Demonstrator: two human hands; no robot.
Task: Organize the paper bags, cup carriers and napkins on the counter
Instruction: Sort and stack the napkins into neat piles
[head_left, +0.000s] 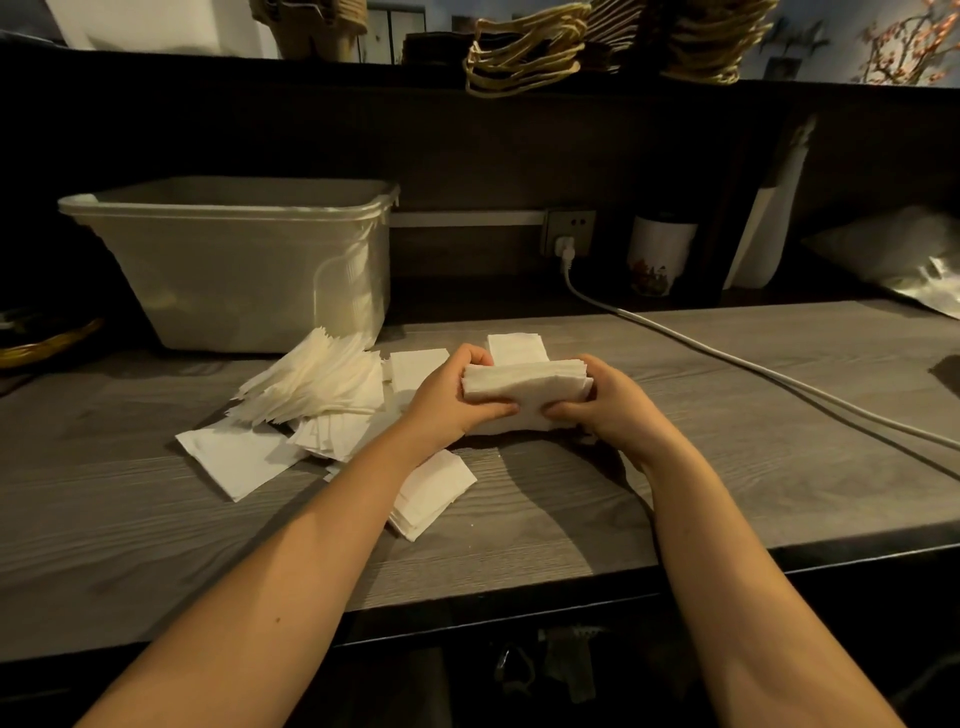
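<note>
A thick stack of white napkins (524, 387) stands on edge on the grey wooden counter (727, 467), gripped from both ends. My left hand (452, 400) holds its left end and my right hand (608, 405) holds its right end, thumbs curled under the front. To the left lies a messy fanned pile of napkins (317, 387), with loose napkins (239, 457) in front and a small stack (431, 491) beside my left forearm. Another napkin (517, 347) lies just behind the held stack. Paper bags with twisted handles (524, 52) sit on the upper shelf.
A translucent plastic bin (234, 260) stands at the back left with napkins inside its right wall. A white cable (727, 353) runs from a wall socket (569, 231) across the counter to the right. A white cup (657, 254) and a silver pouch (914, 270) sit at the back right.
</note>
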